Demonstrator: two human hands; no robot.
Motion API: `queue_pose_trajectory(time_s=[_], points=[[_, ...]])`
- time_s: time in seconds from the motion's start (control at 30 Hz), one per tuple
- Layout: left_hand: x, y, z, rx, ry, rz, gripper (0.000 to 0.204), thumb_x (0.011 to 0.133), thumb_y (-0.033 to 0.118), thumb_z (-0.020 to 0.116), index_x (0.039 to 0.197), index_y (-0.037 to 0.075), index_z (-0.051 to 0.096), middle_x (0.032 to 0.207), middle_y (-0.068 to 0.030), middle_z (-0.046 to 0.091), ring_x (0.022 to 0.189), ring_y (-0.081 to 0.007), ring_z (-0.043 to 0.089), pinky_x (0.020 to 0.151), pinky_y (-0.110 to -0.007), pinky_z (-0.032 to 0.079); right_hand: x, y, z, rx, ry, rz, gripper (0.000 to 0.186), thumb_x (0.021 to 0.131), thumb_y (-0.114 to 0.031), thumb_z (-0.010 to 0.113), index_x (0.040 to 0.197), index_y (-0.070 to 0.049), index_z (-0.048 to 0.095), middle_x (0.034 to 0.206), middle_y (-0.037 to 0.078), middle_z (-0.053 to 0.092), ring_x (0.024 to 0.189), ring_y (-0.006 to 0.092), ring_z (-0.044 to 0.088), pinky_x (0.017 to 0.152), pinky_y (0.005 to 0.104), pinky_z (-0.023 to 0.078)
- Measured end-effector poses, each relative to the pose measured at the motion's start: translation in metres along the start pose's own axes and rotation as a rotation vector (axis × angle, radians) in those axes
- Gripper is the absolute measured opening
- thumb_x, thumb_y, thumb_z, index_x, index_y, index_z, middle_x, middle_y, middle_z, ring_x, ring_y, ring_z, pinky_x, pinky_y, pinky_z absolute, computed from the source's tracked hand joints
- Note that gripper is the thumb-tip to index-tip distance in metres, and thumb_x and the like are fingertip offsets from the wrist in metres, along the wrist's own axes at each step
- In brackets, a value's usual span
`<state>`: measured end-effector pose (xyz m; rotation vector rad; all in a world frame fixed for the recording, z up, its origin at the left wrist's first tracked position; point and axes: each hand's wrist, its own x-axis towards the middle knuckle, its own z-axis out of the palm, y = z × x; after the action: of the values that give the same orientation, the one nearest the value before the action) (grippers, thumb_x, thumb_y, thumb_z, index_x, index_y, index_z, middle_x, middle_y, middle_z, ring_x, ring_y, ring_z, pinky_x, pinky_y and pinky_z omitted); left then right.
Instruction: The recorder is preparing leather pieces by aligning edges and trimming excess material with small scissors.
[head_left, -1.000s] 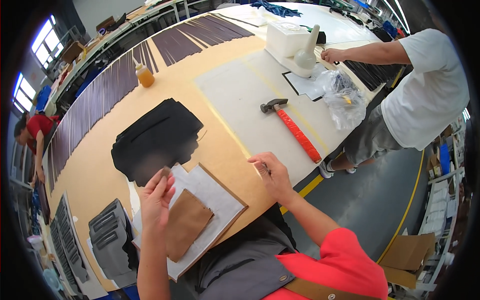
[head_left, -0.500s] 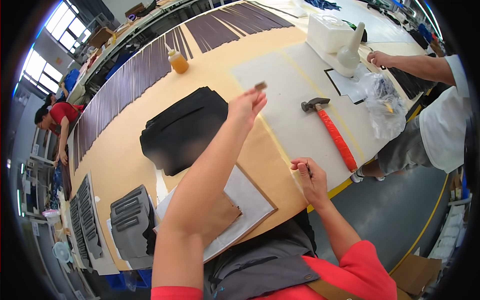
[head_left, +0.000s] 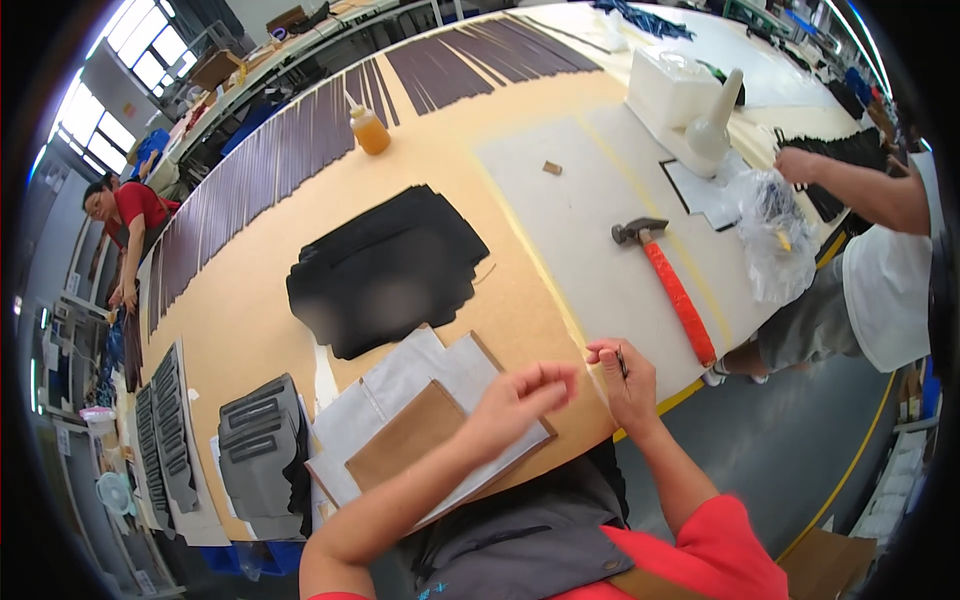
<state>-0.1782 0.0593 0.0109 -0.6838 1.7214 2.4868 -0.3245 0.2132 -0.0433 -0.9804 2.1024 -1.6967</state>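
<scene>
My left hand (head_left: 520, 405), slightly blurred, hovers over pale grey sheets (head_left: 395, 375) and a brown board (head_left: 405, 440). Its fingers are loosely bent and apart, with nothing visible in them. My right hand (head_left: 630, 388) is at the table's near edge, closed around a thin dark tool (head_left: 621, 361) whose kind is mostly hidden. A small brown block (head_left: 552, 168) lies on the whitish sheet beyond. A stack of black fabric-like pieces (head_left: 390, 270) rests in front of me. To its right lies a hammer (head_left: 675, 290) with a red-wrapped handle.
A squeeze bottle of amber liquid (head_left: 369, 130) stands behind the black stack. Grey pieces with raised bars (head_left: 262, 455) lie left. At right are a white container (head_left: 665, 85), a white bottle (head_left: 710, 130), a plastic bag (head_left: 770, 235) and a co-worker's hand (head_left: 797, 165). Another person (head_left: 140, 210) bends over the far left.
My left hand has let go of the small brown block on the whitish sheet and come back toward me. My right hand stays near the table edge with the tool.
</scene>
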Motion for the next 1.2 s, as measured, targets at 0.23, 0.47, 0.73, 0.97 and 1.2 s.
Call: queue_pose_trajectory(time_s=[0.23,0.47,0.73,0.97,1.2], points=[[-0.052,-0.032,0.039,-0.049,-0.145,-0.012,0.031,0.108,0.011,0.058,0.136,-0.001,0.063,0.124,-0.0041,0.070,0.117,-0.0101,0.064,0.103,-0.026,0.050,0.016,-0.010,-0.001,0.142,0.049,0.204,0.035,0.111,-0.033,0.056,0.110,-0.002,0.074,0.067,-0.009,0.047,0.063,0.0023,0.043,0.057,0.0230,0.033],[-0.089,-0.052,0.068,0.214,-0.355,0.180,0.028,0.106,0.013,0.062,0.132,0.005,0.068,0.118,-0.0087,0.071,0.112,-0.0163,0.068,0.096,-0.030,0.053,0.161,-0.012,0.011,-0.240,-0.133,-0.243,0.035,0.106,-0.033,0.059,0.107,-0.003,0.075,0.082,0.015,0.067,0.080,0.0271,0.064,0.074,0.0404,0.049],[-0.088,-0.054,0.061,0.286,-0.380,0.227,0.029,0.106,0.015,0.059,0.132,0.006,0.067,0.120,-0.0114,0.071,0.111,-0.0247,0.069,0.096,-0.034,0.053,0.307,0.047,0.057,-0.594,0.082,-0.148,0.027,0.092,-0.029,0.077,0.104,-0.005,0.072,0.105,0.017,0.065,0.094,0.0347,0.065,0.085,0.0454,0.052],[-0.086,-0.048,0.050,0.275,-0.348,0.232,0.028,0.106,0.015,0.059,0.132,0.006,0.067,0.121,-0.0113,0.070,0.112,-0.0255,0.069,0.095,-0.035,0.054,0.326,0.081,0.065,-0.626,0.051,-0.030,0.024,0.085,-0.023,0.079,0.097,-0.005,0.070,0.108,0.018,0.062,0.100,0.0354,0.064,0.089,0.0462,0.053],[-0.082,-0.049,0.049,0.290,-0.365,0.243,0.029,0.106,0.016,0.059,0.132,0.006,0.067,0.121,-0.0115,0.070,0.113,-0.0262,0.069,0.095,-0.035,0.054,0.332,0.087,0.067,-0.613,0.084,-0.080,0.023,0.084,-0.019,0.080,0.097,-0.003,0.070,0.111,0.018,0.063,0.102,0.0345,0.065,0.090,0.0453,0.053]])
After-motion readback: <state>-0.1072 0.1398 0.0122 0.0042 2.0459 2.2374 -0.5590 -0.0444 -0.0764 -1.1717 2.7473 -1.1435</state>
